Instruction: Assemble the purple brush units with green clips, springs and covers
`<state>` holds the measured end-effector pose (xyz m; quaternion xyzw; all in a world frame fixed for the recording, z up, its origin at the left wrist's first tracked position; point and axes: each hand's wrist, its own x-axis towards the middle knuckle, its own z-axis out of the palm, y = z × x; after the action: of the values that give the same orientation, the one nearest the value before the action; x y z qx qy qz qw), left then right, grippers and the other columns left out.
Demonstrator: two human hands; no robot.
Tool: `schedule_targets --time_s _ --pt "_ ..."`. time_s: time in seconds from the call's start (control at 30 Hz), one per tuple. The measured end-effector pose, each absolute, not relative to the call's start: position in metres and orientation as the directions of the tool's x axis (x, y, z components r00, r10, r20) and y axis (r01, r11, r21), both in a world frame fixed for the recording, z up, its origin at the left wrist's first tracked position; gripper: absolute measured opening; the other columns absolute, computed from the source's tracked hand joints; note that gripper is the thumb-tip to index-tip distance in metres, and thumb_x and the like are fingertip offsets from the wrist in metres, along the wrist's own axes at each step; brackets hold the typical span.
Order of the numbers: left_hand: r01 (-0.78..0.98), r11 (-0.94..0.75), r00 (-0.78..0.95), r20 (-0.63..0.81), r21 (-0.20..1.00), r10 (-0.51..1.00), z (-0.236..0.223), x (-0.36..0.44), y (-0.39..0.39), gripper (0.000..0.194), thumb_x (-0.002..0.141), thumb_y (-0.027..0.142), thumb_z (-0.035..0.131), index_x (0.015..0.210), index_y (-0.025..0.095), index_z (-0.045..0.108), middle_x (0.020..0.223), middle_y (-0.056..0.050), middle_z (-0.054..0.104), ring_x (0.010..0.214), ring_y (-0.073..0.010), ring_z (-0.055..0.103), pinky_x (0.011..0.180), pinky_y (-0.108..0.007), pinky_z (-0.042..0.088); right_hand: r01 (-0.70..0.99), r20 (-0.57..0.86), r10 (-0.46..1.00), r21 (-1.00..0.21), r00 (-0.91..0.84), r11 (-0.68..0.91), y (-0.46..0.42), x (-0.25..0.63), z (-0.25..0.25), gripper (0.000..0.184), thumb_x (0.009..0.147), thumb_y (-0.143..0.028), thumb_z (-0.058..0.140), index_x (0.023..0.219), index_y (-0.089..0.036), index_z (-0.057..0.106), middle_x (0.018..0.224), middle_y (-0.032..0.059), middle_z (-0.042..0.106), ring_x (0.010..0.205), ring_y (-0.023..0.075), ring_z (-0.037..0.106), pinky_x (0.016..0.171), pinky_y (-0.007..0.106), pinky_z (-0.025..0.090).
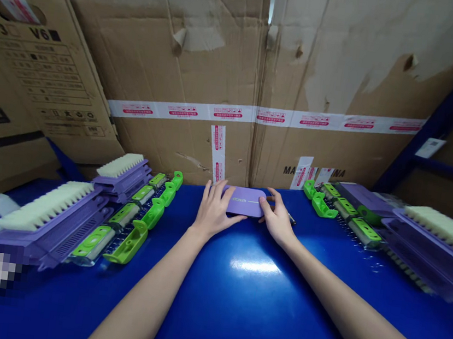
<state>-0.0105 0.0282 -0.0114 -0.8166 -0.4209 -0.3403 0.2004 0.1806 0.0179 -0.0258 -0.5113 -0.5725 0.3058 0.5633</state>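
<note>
A flat purple case with rounded corners and pale lettering [243,201] is held between my two hands at the far middle of the blue table [234,308]. My left hand [214,209] grips its left end, fingers over the top edge and thumb along the bottom. At the right end, my right hand [277,218] has its thumb on the face and its fingers behind. A small dark, pen-like thing [292,219] sticks out beside my right hand; most of it is hidden.
To the left lie purple parts with white bristles [51,206], green-topped clear pieces [96,241] and green brackets [131,243]. Similar purple parts [419,248], green-topped pieces [365,230] and green brackets [323,204] lie on the right. Taped cardboard [189,71] stands behind the table.
</note>
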Motion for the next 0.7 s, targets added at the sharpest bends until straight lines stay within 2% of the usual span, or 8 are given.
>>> schedule_targets --time_s 0.13,0.3,0.4,0.47,0.53,0.63,0.7 --pt "0.832 -0.554 0.397 0.718 -0.018 0.572 -0.012 -0.013 0.029 0.067 0.075 0.057 0.059 0.124 0.011 0.049 0.131 -0.021 0.049 0.126 -0.0331 0.043 0.108 -0.055 0.027 0.176 0.266 0.942 -0.957 0.206 0.232 0.02 0.182 -0.026 0.065 0.08 -0.055 0.051 0.133 -0.019 0.04 0.109 0.0119 0.057 0.051 0.011 0.055 0.044 0.03 0.052" --pt "0.859 -0.511 0.356 0.727 -0.007 0.587 -0.015 -0.011 0.03 0.062 0.078 0.051 0.057 0.126 0.013 0.05 0.134 -0.021 0.049 0.126 -0.0326 0.044 0.107 -0.053 0.028 0.144 0.267 0.942 -0.96 0.204 0.241 0.021 0.18 -0.026 0.063 0.079 -0.054 0.051 0.132 -0.021 0.038 0.108 0.0097 0.054 0.07 0.0162 0.061 0.046 0.029 0.055" --pt "0.888 -0.46 0.297 0.745 0.014 0.597 -0.014 -0.008 0.028 0.058 0.08 0.052 0.055 0.122 0.013 0.053 0.131 -0.021 0.052 0.119 -0.0323 0.051 0.104 -0.052 0.029 0.179 0.286 0.937 -0.951 0.199 0.252 0.02 0.179 -0.027 0.061 0.08 -0.052 0.05 0.131 -0.021 0.038 0.11 0.0109 0.052 0.078 0.019 0.061 0.047 0.029 0.054" --pt "0.901 -0.432 0.258 0.755 0.038 0.603 -0.012 -0.006 0.025 0.054 0.082 0.053 0.052 0.117 0.012 0.058 0.128 -0.021 0.055 0.111 -0.0321 0.057 0.102 -0.051 0.031 0.249 0.336 0.921 -0.926 0.197 0.284 0.019 0.179 -0.026 0.058 0.082 -0.051 0.049 0.13 -0.02 0.04 0.111 0.0125 0.052 0.083 0.0208 0.06 0.051 0.032 0.055" --pt "0.907 -0.418 0.247 0.749 0.044 0.615 -0.009 -0.002 0.021 0.05 0.084 0.052 0.047 0.11 0.012 0.062 0.125 -0.021 0.057 0.105 -0.0328 0.059 0.097 -0.052 0.033 0.357 0.445 0.875 -0.862 0.192 0.36 0.017 0.179 -0.025 0.051 0.084 -0.047 0.048 0.127 -0.019 0.045 0.11 0.013 0.053 0.087 0.022 0.059 0.063 0.036 0.055" --pt "0.916 -0.402 0.28 0.723 -0.003 0.632 -0.004 0.004 0.014 0.047 0.086 0.048 0.042 0.104 0.011 0.064 0.122 -0.022 0.058 0.097 -0.0345 0.06 0.086 -0.052 0.037 0.485 0.632 0.766 -0.71 0.117 0.511 0.012 0.178 -0.021 0.04 0.088 -0.04 0.045 0.121 -0.019 0.052 0.106 0.0122 0.057 0.095 0.0232 0.057 0.085 0.043 0.049" --pt "0.913 -0.406 0.318 0.709 -0.049 0.63 0.0 0.007 0.009 0.048 0.086 0.048 0.04 0.102 0.011 0.065 0.119 -0.022 0.059 0.091 -0.0339 0.059 0.077 -0.049 0.039 0.503 0.672 0.738 -0.66 0.063 0.558 0.009 0.177 -0.019 0.039 0.089 -0.038 0.044 0.121 -0.019 0.052 0.104 0.0113 0.06 0.098 0.0236 0.057 0.092 0.045 0.045"
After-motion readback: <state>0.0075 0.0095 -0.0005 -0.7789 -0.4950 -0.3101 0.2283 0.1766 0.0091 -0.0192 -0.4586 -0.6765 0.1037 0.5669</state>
